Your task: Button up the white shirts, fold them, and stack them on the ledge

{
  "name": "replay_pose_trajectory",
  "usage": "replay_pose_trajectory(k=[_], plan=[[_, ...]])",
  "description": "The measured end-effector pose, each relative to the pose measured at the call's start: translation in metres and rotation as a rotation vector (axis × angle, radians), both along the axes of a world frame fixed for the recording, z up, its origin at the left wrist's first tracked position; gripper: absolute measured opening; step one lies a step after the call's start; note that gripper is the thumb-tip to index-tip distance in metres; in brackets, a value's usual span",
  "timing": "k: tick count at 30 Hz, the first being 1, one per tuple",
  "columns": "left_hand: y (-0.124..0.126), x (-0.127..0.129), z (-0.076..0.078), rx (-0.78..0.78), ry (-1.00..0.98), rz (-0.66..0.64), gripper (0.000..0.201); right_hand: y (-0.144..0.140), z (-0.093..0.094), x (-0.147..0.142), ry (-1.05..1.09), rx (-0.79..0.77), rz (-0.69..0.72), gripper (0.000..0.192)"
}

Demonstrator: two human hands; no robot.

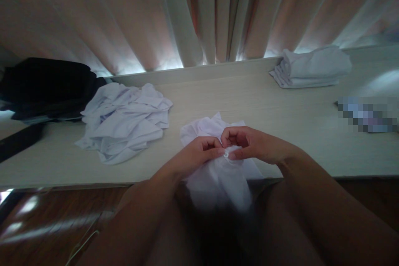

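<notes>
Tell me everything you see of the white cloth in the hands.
The white cloth looks thin, soft and crumpled. The left hand and right hand pinch it around a small, round white detail, perhaps a button. Its far part lies on the pale tabletop; its near part hangs past the front edge, blurred. Its full shape cannot be told.

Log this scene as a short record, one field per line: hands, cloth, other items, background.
left hand: pinching the white cloth beside a small round white piece, probably a button
right hand: gripping the same cloth, other side of that piece
held cloth: partly on the table, partly hanging over the near edge
left of hands: rumpled white heap; black item beyond
far right: folded white stack; pixelated item, unidentifiable
background: curtains
</notes>
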State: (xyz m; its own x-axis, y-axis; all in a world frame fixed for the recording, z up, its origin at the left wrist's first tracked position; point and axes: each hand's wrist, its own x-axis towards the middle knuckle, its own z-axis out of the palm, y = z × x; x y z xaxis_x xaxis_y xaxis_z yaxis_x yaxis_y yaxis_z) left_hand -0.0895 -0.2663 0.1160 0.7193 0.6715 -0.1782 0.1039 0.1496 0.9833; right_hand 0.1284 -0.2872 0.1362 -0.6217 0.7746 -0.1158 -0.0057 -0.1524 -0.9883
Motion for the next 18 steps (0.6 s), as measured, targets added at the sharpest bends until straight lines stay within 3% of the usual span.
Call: replay_pose_trajectory(k=[5, 8, 10, 15, 18], plan=[[0.007, -0.003, -0.006, -0.073, 0.020, 0.168, 0.027, 0.004, -0.006, 0.003, -0.196, 0.148, -0.279, 0.033], [0.009, -0.005, -0.005, -0.103, 0.016, 0.183, 0.028, 0.005, -0.007, 0.004, -0.212, 0.148, -0.323, 0.026], [0.010, -0.008, -0.002, -0.103, 0.032, 0.130, 0.029, 0.006, -0.007, 0.006, -0.190, 0.117, -0.275, 0.023], [0.009, -0.008, 0.005, -0.070, 0.139, -0.191, 0.028, 0.007, -0.003, 0.010, -0.110, 0.057, -0.236, 0.025], [0.006, -0.003, 0.001, 0.036, 0.198, -0.227, 0.023, 0.006, -0.001, 0.010, -0.081, 0.040, -0.183, 0.025]])
